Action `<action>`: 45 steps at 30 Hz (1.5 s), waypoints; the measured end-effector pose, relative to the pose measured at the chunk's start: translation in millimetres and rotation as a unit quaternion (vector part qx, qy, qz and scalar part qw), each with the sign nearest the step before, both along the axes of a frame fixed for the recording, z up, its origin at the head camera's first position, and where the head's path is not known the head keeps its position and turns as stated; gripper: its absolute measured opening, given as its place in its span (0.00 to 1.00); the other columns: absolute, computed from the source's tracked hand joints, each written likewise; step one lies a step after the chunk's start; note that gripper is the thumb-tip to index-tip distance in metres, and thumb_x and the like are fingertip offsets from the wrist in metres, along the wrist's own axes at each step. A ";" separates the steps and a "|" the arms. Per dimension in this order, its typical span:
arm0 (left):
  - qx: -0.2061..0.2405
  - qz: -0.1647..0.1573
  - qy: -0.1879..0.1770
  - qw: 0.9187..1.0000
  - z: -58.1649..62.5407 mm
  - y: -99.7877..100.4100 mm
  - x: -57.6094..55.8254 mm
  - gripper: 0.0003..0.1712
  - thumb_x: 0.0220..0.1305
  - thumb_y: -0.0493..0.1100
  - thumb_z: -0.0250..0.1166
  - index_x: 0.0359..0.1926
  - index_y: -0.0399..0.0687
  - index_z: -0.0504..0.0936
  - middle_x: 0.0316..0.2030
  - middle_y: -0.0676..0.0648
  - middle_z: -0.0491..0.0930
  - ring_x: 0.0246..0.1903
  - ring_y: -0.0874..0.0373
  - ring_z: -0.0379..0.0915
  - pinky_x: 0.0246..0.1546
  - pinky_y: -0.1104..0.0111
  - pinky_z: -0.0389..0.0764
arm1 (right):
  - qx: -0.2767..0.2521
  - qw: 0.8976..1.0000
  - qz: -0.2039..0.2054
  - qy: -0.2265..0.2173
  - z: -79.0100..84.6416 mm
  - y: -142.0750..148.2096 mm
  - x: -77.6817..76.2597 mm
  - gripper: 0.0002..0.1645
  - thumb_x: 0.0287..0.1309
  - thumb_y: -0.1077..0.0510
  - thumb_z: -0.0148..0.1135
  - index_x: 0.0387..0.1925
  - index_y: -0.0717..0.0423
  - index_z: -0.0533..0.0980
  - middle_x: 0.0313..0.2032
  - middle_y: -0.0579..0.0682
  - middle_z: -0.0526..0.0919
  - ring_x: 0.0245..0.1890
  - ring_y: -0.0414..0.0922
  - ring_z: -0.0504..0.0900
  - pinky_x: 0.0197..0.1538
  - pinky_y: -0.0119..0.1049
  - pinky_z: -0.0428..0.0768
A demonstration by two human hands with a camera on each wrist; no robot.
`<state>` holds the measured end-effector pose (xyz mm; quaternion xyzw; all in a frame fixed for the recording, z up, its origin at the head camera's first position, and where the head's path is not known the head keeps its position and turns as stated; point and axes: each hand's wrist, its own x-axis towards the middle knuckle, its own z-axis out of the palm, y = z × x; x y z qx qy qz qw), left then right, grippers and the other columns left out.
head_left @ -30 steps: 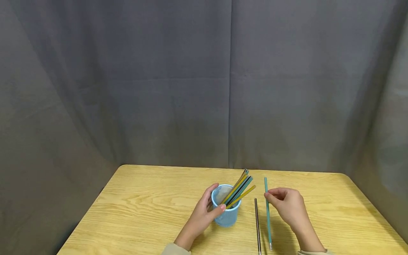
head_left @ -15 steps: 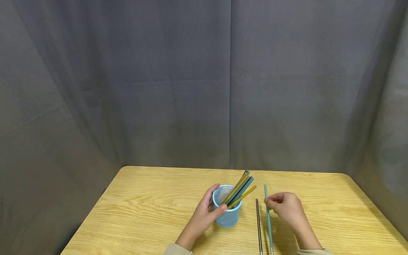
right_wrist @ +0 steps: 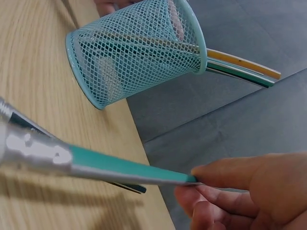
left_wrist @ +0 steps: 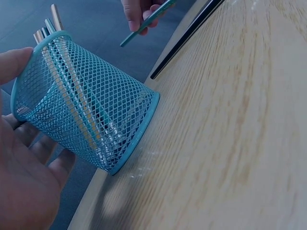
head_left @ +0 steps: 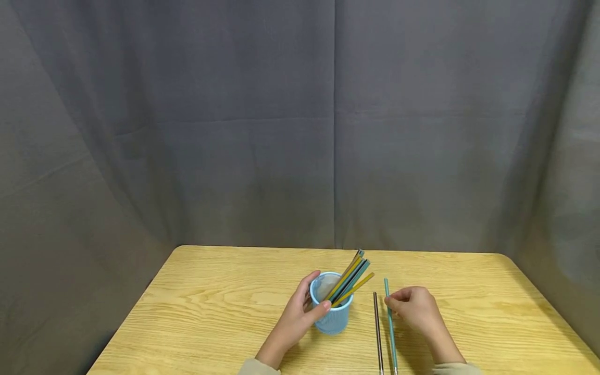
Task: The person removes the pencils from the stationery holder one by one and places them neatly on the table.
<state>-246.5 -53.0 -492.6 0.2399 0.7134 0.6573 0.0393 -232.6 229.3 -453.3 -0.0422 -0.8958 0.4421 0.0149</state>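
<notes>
A light-blue mesh pencil cup point(head_left: 334, 321) stands on the table with several yellow, green and dark pencils point(head_left: 351, 279) leaning right in it. My left hand point(head_left: 292, 319) holds the cup, thumb at the rim and fingers round the far side. Between thumb and fingertips, my right hand point(head_left: 419, 313) pinches a green pencil point(head_left: 391, 333) near its far end. The silver end point(right_wrist: 38, 148) of that pencil looms close in the right wrist view. Left of it, a dark pencil point(head_left: 377, 329) lies on the table, roughly parallel.
The wood-grain table point(head_left: 211, 291) has rounded far corners. Grey curtains point(head_left: 253, 156) hang behind it and along both sides. Beyond the table's edge, a grey tiled floor point(right_wrist: 259, 124) shows in the right wrist view.
My right hand has come nearer and lower with the green pencil, whose far end now sits closer to the level of the dark pencil's. The left hand and cup keep their place.
</notes>
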 end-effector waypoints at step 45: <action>0.021 -0.015 0.007 1.000 2.0 -1.2 1.8 0.41 0.71 0.44 0.61 0.77 0.45 0.49 0.71 0.38 0.60 0.70 0.44 0.55 0.70 0.49 0.56 | -0.007 1.000 -0.009 -0.007 -35.1 -4.4 -7.0 0.09 0.56 0.60 0.69 0.24 0.61 0.84 0.17 0.46 0.80 0.23 0.43 0.76 0.28 0.34 0.72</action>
